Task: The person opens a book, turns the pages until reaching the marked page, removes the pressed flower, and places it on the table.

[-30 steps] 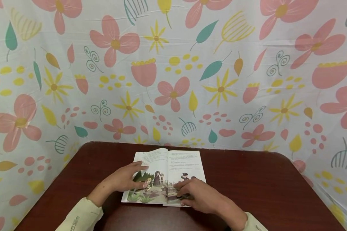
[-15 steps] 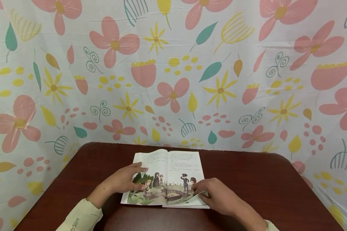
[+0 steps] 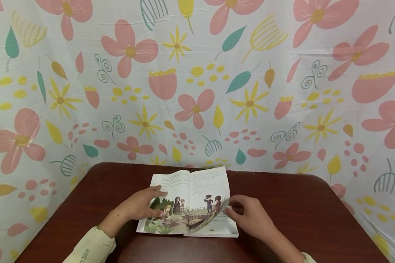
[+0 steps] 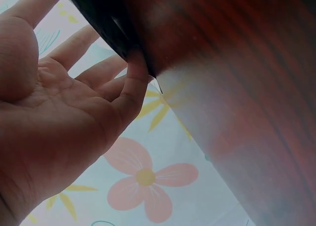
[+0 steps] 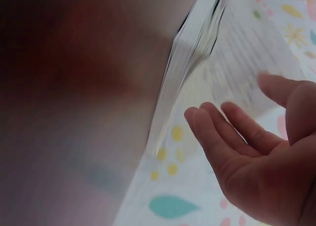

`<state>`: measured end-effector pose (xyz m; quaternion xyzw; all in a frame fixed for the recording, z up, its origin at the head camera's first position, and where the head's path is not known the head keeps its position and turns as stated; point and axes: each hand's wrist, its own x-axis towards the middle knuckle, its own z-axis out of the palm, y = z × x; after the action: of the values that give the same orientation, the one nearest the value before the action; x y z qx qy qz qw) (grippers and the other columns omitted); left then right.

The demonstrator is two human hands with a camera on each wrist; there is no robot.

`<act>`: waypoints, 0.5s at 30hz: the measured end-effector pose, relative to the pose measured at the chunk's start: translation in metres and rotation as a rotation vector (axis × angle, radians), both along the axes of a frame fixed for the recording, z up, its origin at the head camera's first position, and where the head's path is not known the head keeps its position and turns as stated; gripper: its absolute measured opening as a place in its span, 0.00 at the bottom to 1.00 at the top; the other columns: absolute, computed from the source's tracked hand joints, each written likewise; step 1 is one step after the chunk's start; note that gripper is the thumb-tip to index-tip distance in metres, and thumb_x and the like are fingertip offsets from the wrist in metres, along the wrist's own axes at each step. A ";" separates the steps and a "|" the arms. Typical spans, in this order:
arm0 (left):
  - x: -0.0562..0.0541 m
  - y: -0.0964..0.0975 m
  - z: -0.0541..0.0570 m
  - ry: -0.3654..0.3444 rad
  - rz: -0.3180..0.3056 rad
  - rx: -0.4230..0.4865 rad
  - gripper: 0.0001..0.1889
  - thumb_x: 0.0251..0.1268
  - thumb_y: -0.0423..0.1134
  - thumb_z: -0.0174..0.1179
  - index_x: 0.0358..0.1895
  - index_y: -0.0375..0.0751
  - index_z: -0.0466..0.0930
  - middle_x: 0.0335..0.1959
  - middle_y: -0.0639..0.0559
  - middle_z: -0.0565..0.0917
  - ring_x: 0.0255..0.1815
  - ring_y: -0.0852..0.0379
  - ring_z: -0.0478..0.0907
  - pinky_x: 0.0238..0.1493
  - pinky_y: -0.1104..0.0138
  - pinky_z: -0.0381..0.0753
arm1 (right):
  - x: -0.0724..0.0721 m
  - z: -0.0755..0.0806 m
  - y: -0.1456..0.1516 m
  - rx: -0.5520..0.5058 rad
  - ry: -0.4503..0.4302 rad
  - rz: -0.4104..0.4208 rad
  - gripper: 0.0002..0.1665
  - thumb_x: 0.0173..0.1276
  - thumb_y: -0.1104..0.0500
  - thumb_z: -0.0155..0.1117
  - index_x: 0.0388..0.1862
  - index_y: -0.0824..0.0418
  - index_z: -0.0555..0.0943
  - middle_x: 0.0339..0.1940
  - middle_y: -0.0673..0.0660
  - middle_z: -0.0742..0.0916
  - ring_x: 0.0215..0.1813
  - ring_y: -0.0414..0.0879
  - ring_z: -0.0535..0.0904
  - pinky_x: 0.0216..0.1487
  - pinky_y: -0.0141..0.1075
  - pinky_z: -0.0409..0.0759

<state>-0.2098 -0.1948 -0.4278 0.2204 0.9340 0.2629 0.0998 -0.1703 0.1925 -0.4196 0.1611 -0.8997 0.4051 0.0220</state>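
Note:
An open picture book (image 3: 174,185) lies on the table, with text above and a drawn outdoor scene across both pages. My left hand (image 3: 139,205) rests on the left page, its fingers extended and thumb over the drawing. On the other side, my right hand (image 3: 252,216) holds the outer edge of the right page (image 3: 208,185) between thumb and fingers. That page is raised and curved, baring part of the page beneath. In the right wrist view, the raised page (image 5: 242,63) stands up from the book's thick stack beside the right hand (image 5: 256,171).
The dark red-brown wooden table (image 3: 289,204) extends on both sides of the book. Behind it and at the sides hangs a white curtain (image 3: 197,146) printed with flowers and leaves. Light sleeves (image 3: 91,245) cover the forearms.
The right hand has moved from over the drawing to the right page's outer edge. The page's lower corner curled first, and now the whole page is lifting. The left hand stays in place.

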 end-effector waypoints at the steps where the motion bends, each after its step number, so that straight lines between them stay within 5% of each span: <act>1: 0.000 0.000 0.000 0.002 0.000 0.001 0.35 0.65 0.51 0.77 0.74 0.47 0.78 0.82 0.37 0.65 0.81 0.33 0.63 0.70 0.37 0.70 | 0.000 -0.001 -0.003 -0.027 -0.017 0.045 0.14 0.71 0.64 0.74 0.54 0.56 0.87 0.49 0.50 0.90 0.52 0.46 0.89 0.49 0.36 0.87; 8: 0.000 -0.001 0.002 0.004 -0.003 0.044 0.30 0.79 0.57 0.62 0.74 0.44 0.78 0.81 0.34 0.65 0.81 0.32 0.61 0.72 0.36 0.67 | 0.001 -0.003 -0.026 -0.098 -0.008 0.266 0.24 0.74 0.66 0.69 0.67 0.57 0.81 0.61 0.50 0.88 0.64 0.50 0.84 0.59 0.38 0.85; 15: -0.001 0.004 0.002 -0.068 0.136 0.137 0.39 0.85 0.66 0.41 0.81 0.38 0.66 0.80 0.41 0.68 0.81 0.37 0.64 0.77 0.40 0.63 | 0.000 -0.001 -0.055 -0.129 -0.066 0.333 0.27 0.75 0.67 0.66 0.71 0.61 0.78 0.66 0.55 0.85 0.68 0.54 0.83 0.64 0.44 0.83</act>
<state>-0.2105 -0.1911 -0.4259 0.1539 0.9227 0.3395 0.0981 -0.1705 0.1377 -0.4211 0.2928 -0.8330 0.4650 -0.0647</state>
